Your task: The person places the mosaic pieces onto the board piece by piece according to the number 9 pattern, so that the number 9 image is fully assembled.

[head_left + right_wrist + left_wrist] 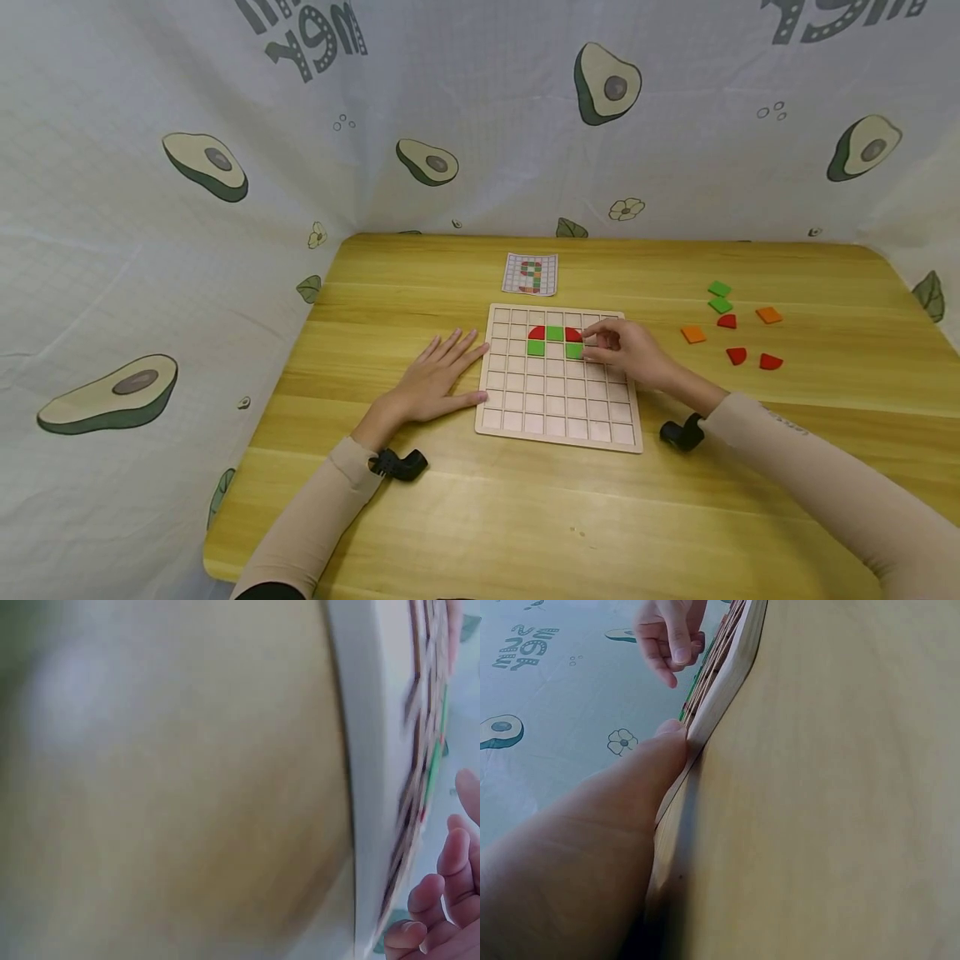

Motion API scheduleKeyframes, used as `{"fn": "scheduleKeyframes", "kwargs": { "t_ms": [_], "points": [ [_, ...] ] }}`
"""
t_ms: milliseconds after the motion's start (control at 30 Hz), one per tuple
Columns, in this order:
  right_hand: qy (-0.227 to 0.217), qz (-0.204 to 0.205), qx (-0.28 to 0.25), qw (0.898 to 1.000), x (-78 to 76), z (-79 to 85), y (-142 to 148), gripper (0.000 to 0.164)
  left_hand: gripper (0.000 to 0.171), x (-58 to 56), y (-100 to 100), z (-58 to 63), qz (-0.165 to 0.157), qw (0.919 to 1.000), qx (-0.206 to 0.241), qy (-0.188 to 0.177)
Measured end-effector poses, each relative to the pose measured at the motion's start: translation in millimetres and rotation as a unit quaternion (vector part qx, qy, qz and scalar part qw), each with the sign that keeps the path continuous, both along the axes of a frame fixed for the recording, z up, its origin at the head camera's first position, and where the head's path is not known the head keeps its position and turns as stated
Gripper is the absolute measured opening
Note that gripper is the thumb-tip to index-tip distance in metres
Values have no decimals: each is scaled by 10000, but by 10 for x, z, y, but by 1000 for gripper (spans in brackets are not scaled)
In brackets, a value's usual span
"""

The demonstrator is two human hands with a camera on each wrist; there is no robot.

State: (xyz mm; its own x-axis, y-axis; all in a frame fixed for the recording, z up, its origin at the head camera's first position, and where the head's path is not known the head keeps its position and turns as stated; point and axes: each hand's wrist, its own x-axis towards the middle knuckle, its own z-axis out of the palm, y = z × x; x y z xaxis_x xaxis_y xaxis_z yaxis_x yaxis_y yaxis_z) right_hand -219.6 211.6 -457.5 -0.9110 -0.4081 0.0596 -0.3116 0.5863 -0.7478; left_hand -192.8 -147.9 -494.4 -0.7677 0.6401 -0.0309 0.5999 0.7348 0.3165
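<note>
A wooden grid board (555,406) lies on the table. In its upper rows sit a red quarter-round tile (537,333), a green square tile (555,333) and a second red quarter-round tile (573,335). Below the red ones are two more green squares, the left green square (536,347) and the right green square (573,351). My left hand (435,385) rests with fingers spread, index fingertip and thumb at the board's left edge. Over the board's right side, my right hand (633,354) has its index fingertip right at the second red tile and its thumb beside the right green square, with nothing seen between them.
A small printed pattern card (529,274) lies behind the board. To the right are loose tiles: two green squares (720,305), two orange squares (693,334) and three red quarter-rounds (737,357). A patterned curtain (510,125) hangs behind the wooden table (480,517).
</note>
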Motion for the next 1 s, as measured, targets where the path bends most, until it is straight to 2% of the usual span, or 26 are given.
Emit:
{"fn": "scheduleKeyframes", "kwargs": {
  "t_ms": [133,333,633,867,1000],
  "points": [
    [-6,-168,-67,9998,-34,59,66,26,81,-2,-2,1,-1,10000,17,9],
    [-32,-668,-5,9978,-33,159,171,30,81,5,-1,11,-2,10000,36,-20],
    [102,-992,-214,9948,-43,163,425,31,81,11,5,3,-4,10000,-3,-2],
    [557,-1271,-138,9902,-91,190,683,34,81,13,6,1,-21,10000,2,27],
    [642,-1487,-142,9867,-118,224,822,36,81,13,4,2,-8,10000,-13,41]
  ]
}}
